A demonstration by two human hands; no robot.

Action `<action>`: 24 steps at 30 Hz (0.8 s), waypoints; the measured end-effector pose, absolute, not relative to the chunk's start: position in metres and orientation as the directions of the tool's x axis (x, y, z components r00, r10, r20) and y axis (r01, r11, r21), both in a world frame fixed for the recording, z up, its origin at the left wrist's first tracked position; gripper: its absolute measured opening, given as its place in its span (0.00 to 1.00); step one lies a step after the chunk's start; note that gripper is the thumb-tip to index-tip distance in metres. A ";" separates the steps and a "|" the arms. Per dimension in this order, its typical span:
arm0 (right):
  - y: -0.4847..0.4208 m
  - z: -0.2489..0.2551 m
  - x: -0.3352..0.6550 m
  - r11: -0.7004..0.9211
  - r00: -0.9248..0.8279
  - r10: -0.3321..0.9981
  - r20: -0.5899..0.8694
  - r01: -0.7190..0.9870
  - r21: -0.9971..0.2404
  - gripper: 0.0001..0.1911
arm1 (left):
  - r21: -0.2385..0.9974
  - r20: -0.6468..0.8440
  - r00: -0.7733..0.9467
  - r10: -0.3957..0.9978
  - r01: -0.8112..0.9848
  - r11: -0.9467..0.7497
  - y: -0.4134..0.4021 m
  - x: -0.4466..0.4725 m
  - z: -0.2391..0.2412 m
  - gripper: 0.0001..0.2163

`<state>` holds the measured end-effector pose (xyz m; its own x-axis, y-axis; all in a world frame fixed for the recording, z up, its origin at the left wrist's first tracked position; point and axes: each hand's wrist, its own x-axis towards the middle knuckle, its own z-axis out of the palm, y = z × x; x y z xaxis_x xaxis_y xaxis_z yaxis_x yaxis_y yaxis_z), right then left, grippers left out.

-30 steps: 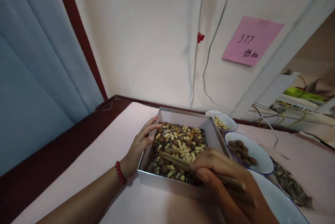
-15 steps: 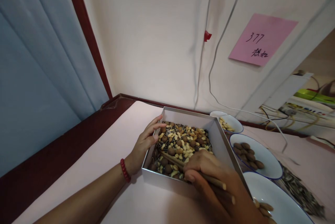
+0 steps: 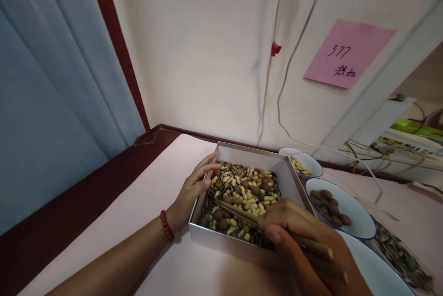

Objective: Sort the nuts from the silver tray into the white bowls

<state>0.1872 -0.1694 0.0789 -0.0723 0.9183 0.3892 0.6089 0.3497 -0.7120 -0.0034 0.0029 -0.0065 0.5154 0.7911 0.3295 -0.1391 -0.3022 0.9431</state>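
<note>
A shallow white box (image 3: pixel 228 239) sits on the pink table and holds a mix of peanuts, brown nuts and striped seeds (image 3: pixel 242 190). My left hand (image 3: pixel 192 190), with a red bead bracelet at the wrist, rests on the box's left wall, fingers curled over the rim. My right hand (image 3: pixel 294 231) is closed on a pair of wooden chopsticks (image 3: pixel 238 210). Their tips lie low over the mix in the left half of the box. I cannot see anything pinched between the tips.
To the right stand three white blue-rimmed bowls: a small one with peanuts (image 3: pixel 304 161), one with brown nuts (image 3: pixel 356 224) and a big one (image 3: pixel 377 273) at the lower right. Striped seeds (image 3: pixel 398 254) lie piled on the table. Cables hang down the wall behind.
My right hand has drawn back to the right, and the chopstick tips stay over the left part of the mix. The left hand keeps its hold on the box wall.
</note>
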 end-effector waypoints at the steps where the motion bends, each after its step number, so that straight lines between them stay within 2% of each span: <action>1: -0.170 0.079 0.186 0.357 -0.076 0.916 0.394 0.605 -0.712 0.13 | 0.942 0.332 0.516 0.789 -0.143 -0.303 0.003 -0.003 -0.006 0.15; 5: -0.167 0.074 0.180 0.394 -0.094 0.900 0.425 0.590 -0.705 0.10 | 0.946 0.323 0.520 0.791 -0.149 -0.288 0.003 -0.003 -0.004 0.15; 9: -0.164 0.067 0.176 0.378 -0.156 0.921 0.358 0.588 -0.715 0.08 | 0.949 0.314 0.518 0.795 -0.154 -0.275 0.002 -0.003 -0.002 0.15; 12: -0.165 0.065 0.175 0.362 -0.140 0.926 0.350 0.589 -0.723 0.09 | 0.952 0.304 0.519 0.798 -0.152 -0.264 0.001 -0.003 -0.002 0.16; 24: -0.168 0.067 0.179 0.405 -0.099 0.896 0.432 0.577 -0.709 0.11 | 0.949 0.316 0.519 0.794 -0.180 -0.260 0.002 -0.002 -0.003 0.15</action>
<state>0.1787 -0.1685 0.0666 -0.0989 0.8964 0.4321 0.5774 0.4053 -0.7087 -0.0022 0.0016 -0.0031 0.5194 0.7940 0.3159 -0.1803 -0.2596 0.9488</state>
